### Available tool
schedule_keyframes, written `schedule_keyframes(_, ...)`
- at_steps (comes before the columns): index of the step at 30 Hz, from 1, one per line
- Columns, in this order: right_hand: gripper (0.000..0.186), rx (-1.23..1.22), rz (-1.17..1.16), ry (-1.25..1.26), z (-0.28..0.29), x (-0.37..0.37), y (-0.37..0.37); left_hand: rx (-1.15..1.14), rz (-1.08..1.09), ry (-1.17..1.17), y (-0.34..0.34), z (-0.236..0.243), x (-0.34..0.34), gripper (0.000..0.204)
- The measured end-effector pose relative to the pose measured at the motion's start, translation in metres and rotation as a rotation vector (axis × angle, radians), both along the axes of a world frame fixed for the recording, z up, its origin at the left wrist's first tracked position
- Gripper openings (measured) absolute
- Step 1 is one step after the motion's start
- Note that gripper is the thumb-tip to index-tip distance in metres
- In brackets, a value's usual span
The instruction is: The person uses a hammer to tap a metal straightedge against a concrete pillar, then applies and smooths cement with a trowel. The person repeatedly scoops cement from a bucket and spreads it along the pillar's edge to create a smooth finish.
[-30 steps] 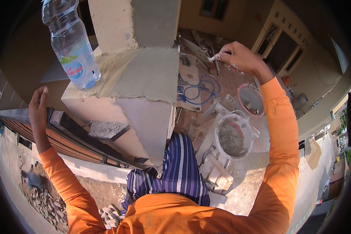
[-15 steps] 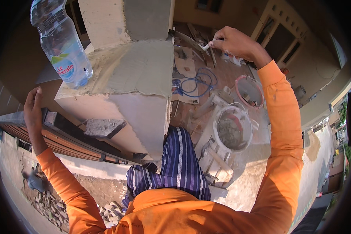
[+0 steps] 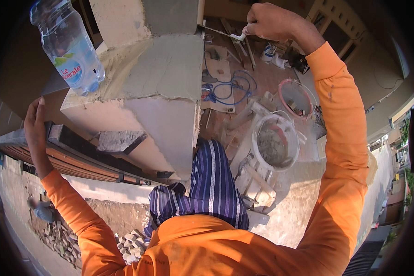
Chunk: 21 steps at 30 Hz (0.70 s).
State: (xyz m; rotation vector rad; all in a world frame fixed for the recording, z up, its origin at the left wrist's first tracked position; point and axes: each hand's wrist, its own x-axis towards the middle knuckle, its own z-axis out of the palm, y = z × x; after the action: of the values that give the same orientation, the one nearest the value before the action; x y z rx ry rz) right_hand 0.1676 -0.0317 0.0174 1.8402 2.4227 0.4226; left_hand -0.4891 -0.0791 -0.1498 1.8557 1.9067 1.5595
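My right hand (image 3: 272, 22) is clamped on the trowel (image 3: 235, 36), its blade seen edge-on by the pillar (image 3: 172, 18); I judge it light, stiff, slippery if wet, best gripped near its neck; my left hand (image 3: 35, 123), fingers extended, is at the slatted gate (image 3: 80, 171).

1. The head view comes from the left of two fisheye cameras worn side by side on the person's head; it is upright and unmirrored.
2. It looks steeply down, so the orange shirt front (image 3: 202, 244) and striped cloth (image 3: 216, 184) over the legs lie below the right grip (image 3: 273, 22) and right of the left grip (image 3: 35, 122).
3. It sits near: the bottle (image 3: 71, 50), above the left grip, looms large and meets the upper edge.
4. It also takes in ground ahead, reaching the tan wall (image 3: 379, 64) beyond the right grip.
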Motion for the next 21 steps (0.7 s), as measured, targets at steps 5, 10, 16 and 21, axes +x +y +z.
schedule_keyframes(5, 0.037, -0.013, 0.036, -0.002, 0.017, -0.014, -0.034, 0.028, 0.027, 0.064, -0.006, 0.003, 0.006, 0.046)
schedule_keyframes(10, 0.033, 0.106, 0.045, -0.068, -0.007, -0.022, -0.036, 0.009, 0.017, 0.018, -0.003, 0.002, 0.004, 0.046)
schedule_keyframes(16, 0.023, 0.224, 0.097, -0.182, -0.026, -0.029, -0.052, 0.011, 0.001, 0.025, 0.001, -0.001, -0.004, 0.046)
schedule_keyframes(21, 0.017, 0.241, 0.061, -0.235, -0.033, -0.040, -0.071, -0.003, 0.032, 0.021, -0.002, 0.003, 0.003, 0.046)
